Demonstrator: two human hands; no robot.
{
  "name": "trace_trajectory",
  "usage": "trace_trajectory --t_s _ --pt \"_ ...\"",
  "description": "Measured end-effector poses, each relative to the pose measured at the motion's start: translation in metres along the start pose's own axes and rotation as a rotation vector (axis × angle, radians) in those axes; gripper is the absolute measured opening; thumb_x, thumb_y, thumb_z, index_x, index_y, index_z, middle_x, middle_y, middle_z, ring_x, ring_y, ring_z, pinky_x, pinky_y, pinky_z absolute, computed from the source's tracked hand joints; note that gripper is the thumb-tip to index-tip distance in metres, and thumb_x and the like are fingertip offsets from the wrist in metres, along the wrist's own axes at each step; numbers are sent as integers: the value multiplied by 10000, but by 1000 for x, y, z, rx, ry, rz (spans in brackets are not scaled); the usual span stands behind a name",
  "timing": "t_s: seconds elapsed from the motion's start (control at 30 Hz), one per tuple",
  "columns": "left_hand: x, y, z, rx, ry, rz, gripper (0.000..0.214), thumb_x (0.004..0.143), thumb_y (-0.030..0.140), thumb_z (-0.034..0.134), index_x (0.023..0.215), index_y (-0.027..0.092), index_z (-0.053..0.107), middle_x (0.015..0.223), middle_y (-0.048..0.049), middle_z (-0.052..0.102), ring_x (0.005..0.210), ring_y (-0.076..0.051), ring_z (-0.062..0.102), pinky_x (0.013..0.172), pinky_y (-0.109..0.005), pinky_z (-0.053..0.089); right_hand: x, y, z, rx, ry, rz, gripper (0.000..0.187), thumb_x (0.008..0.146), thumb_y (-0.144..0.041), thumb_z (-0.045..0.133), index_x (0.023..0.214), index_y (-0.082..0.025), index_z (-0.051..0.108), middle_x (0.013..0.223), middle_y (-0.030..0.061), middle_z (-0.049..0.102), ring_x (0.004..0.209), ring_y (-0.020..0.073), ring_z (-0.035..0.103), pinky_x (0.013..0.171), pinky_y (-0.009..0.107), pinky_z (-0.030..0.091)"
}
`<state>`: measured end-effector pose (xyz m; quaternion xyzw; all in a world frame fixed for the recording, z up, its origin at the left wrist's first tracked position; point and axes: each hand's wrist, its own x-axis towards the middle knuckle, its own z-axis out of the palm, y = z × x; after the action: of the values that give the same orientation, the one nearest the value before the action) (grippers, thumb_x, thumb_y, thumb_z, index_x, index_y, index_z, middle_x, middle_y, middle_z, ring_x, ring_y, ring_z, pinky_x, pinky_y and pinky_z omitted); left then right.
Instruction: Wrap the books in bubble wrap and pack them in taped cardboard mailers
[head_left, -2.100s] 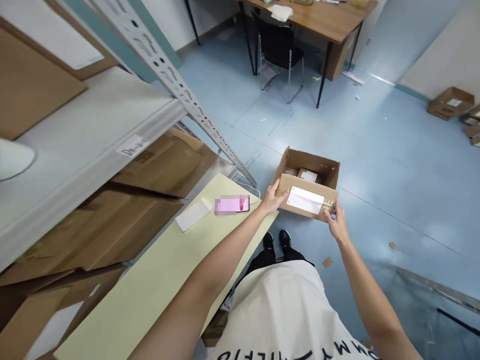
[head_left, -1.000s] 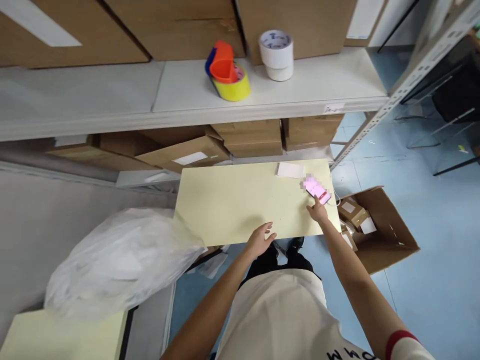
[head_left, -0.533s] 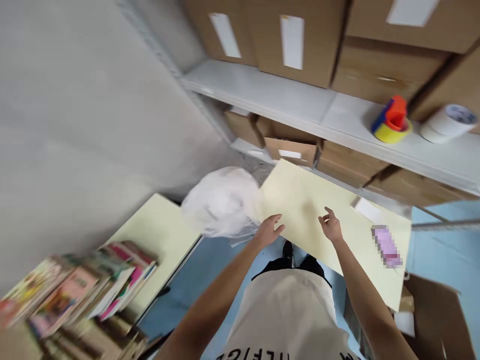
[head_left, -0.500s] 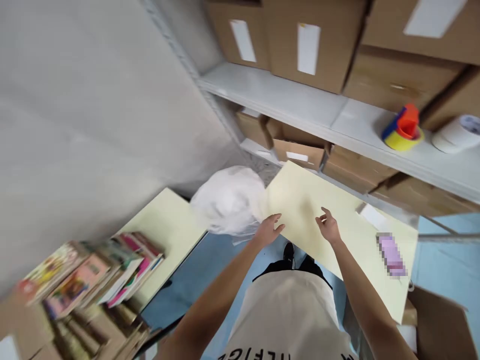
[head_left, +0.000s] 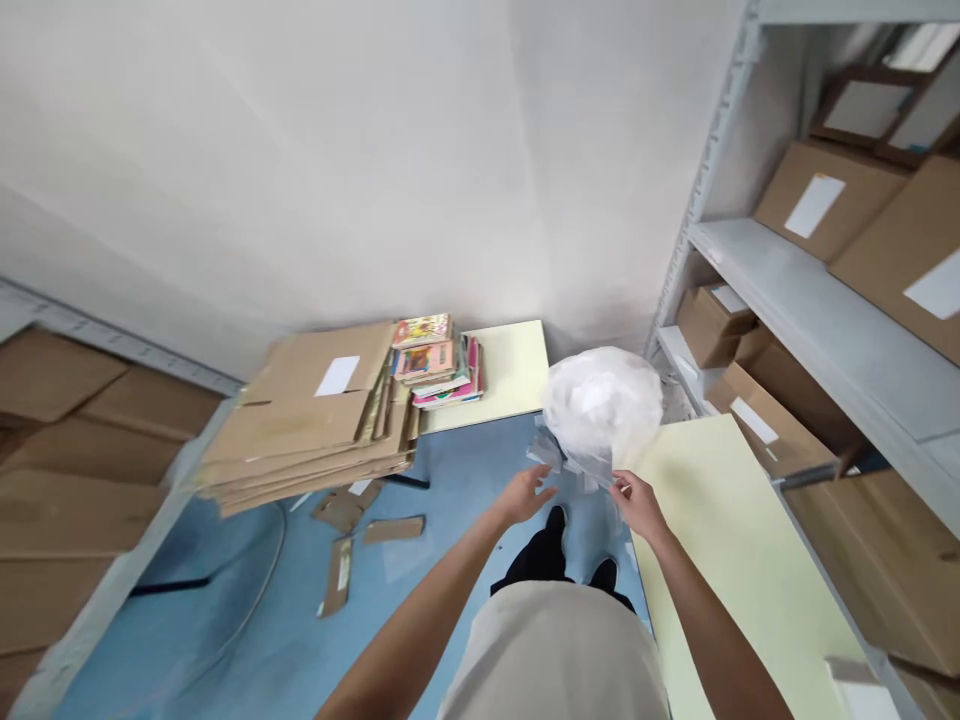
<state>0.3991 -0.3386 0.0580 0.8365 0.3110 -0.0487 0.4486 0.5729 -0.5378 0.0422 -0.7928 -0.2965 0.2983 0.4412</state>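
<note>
A bulky white, see-through plastic bag (head_left: 600, 395) bulges up between the two pale tabletops, with loose clear plastic hanging from its front. My right hand (head_left: 639, 503) is at the near edge of this plastic, thumb and fingertips pinched on a clear strip of it. To the left, my left hand (head_left: 527, 494) hovers over the floor just below the bag, fingers apart and holding nothing. Some loose clear plastic (head_left: 546, 448) hangs close above its fingertips.
Flattened cardboard boxes (head_left: 300, 400) and a stack of books (head_left: 431, 360) lie on the left table (head_left: 517, 365). The right table (head_left: 720, 520) borders shelving (head_left: 840, 300) with cartons. Cardboard scraps (head_left: 337, 575) and a cable (head_left: 270, 570) lie on the blue floor.
My view has swung left, bringing the flattened cardboard and books fully in. My right hand has gone from above the right table to the bag's plastic edge.
</note>
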Motion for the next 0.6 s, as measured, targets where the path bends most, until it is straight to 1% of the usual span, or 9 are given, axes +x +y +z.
trace_trajectory --t_s 0.13,0.23,0.3,0.37,0.47,0.53,0.6 --pt "-9 -27 -34 -9 116 -64 556 818 456 571 1274 139 607 1269 -188 659 1100 -341 665 892 -415 526 33 -30 28 -56 -106 -66 379 776 -404 544 1057 -202 697 843 42 711 630 171 625 678 332 527" --pt "-4 -54 -65 25 226 -81 534 819 444 566 1256 140 613 1271 -184 658 1107 -340 661 930 -432 512 64 -53 57 -98 -183 -106 349 777 -367 559 1052 -205 699 823 30 708 624 165 621 681 329 525" --pt "5 -77 -89 50 327 -71 503 817 446 572 1222 154 631 1245 -177 671 1128 -339 649 963 -441 501 88 -70 80 -126 -227 -138 335 782 -352 568 1056 -210 699 824 22 707 630 159 620 686 325 526" --pt "16 -104 -116 68 444 -59 479 813 449 580 1186 155 645 1238 -182 665 1180 -343 617 1014 -457 475 114 -89 108 -150 -266 -172 319 791 -341 578 1060 -220 699 835 18 709 659 160 629 704 324 529" --pt "34 -145 -162 67 629 -79 499 792 452 607 1180 138 636 1307 -208 603 1292 -361 527 1086 -494 415 157 -118 155 -201 -294 -209 306 793 -316 603 1066 -213 697 882 34 713 739 171 653 784 343 534" --pt "46 -169 -197 45 730 -97 542 791 463 612 1223 136 607 1355 -210 561 1347 -364 467 1110 -508 387 185 -138 188 -242 -277 -225 333 787 -311 624 1095 -202 690 974 65 708 801 182 663 840 360 531" --pt "59 -188 -233 10 809 -103 594 802 479 605 1281 130 563 1380 -209 540 1368 -361 439 1125 -515 368 212 -160 220 -266 -242 -234 399 787 -328 640 1164 -201 666 1088 95 684 871 196 671 879 376 529"
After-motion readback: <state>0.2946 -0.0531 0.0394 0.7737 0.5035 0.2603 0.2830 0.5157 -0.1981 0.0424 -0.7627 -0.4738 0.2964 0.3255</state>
